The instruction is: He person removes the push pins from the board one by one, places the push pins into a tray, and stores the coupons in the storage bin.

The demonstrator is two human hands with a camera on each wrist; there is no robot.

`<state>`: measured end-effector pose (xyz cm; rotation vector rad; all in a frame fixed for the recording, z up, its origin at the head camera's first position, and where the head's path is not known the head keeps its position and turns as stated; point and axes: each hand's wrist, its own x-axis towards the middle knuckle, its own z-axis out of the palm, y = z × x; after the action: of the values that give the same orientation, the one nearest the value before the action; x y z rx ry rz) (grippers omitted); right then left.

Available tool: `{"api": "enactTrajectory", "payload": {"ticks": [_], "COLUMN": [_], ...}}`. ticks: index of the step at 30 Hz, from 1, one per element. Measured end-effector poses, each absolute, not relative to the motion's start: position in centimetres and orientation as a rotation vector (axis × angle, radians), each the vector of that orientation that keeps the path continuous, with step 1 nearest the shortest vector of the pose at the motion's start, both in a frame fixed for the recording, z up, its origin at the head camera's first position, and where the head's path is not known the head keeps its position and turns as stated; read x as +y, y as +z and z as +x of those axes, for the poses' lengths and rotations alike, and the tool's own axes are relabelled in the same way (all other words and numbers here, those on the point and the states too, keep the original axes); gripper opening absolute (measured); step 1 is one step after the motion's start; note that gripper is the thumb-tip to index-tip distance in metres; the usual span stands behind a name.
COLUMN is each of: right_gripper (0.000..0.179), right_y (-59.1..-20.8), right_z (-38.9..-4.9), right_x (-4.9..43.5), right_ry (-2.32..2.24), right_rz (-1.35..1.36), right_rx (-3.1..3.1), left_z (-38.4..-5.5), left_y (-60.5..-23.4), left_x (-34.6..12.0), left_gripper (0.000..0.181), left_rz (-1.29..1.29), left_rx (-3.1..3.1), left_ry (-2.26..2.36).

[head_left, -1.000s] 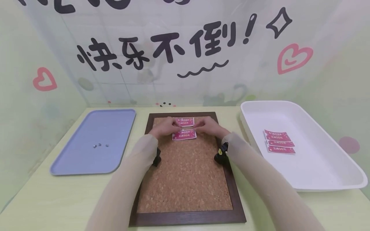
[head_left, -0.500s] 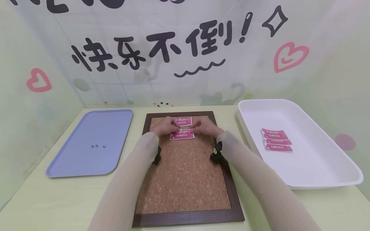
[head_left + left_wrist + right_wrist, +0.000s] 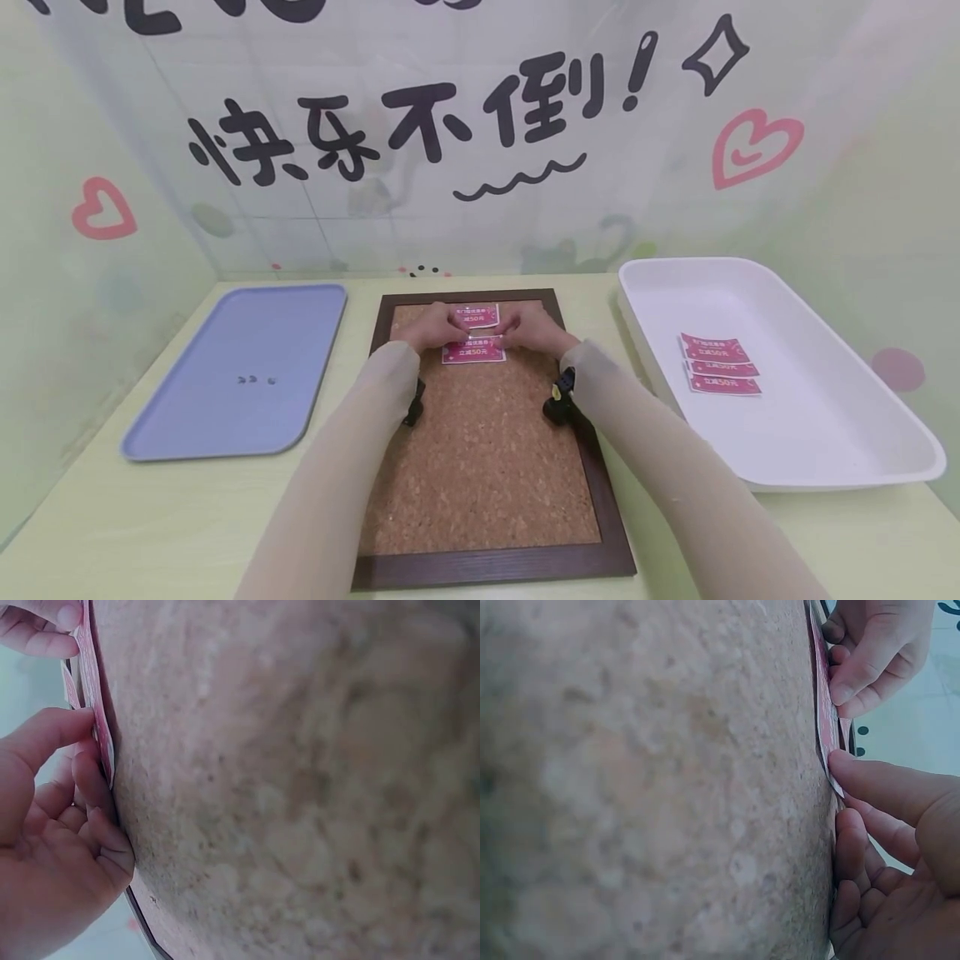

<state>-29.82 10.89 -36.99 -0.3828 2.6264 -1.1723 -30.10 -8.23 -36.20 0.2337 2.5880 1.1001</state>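
A pink paper coupon (image 3: 474,351) with white and yellow lettering lies near the top of a cork board (image 3: 487,467) with a dark wooden frame. My left hand (image 3: 436,327) pinches its upper left corner, thumb on the printed face in the left wrist view. At the upper right corner, my right hand (image 3: 534,327) pinches the same coupon between thumb and index finger. Just above it on the cork is a second pink coupon (image 3: 480,315), its left end hidden by my left hand. The wrist views show the held coupon edge-on, close against the cork.
To the left is a blue tray (image 3: 262,325) with several small shiny bits (image 3: 252,380) on it. A deep white tray (image 3: 810,450) on the right holds overlapping pink coupons (image 3: 720,365). A printed curtain (image 3: 420,225) hangs behind the table.
The head view has shifted slightly. Both hands stay at the coupon's upper corners, and the coupon keeps about the same place on the board.
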Motion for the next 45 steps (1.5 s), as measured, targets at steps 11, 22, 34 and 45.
{"api": "enactTrajectory", "payload": {"ticks": [11,22,34,45], "right_gripper": [0.012,0.012,0.013,0.014], "right_y": [-37.10,-37.26,-37.50,-37.54], "right_z": [-29.95,-30.31,-30.50,-30.59], "right_x": [10.61,10.53,10.74,10.74], "right_ry": [-1.224,-1.230,-1.196,-1.201], "right_rz": [-0.311,-0.331,-0.379,-0.378], "right_rx": [2.607,2.593,2.596,2.592], "left_z": [-30.39,-30.47,-30.39,-30.75], "left_y": [-36.41,-36.44,-36.49,-36.69], "left_x": [-8.06,-8.13,-8.02,-8.16], "left_gripper": [0.013,0.014,0.015,0.015], "left_rz": [0.233,0.196,0.149,0.145], "left_rx": [2.584,2.524,2.503,2.525], "left_ry": [1.035,1.083,1.108,1.097]}}
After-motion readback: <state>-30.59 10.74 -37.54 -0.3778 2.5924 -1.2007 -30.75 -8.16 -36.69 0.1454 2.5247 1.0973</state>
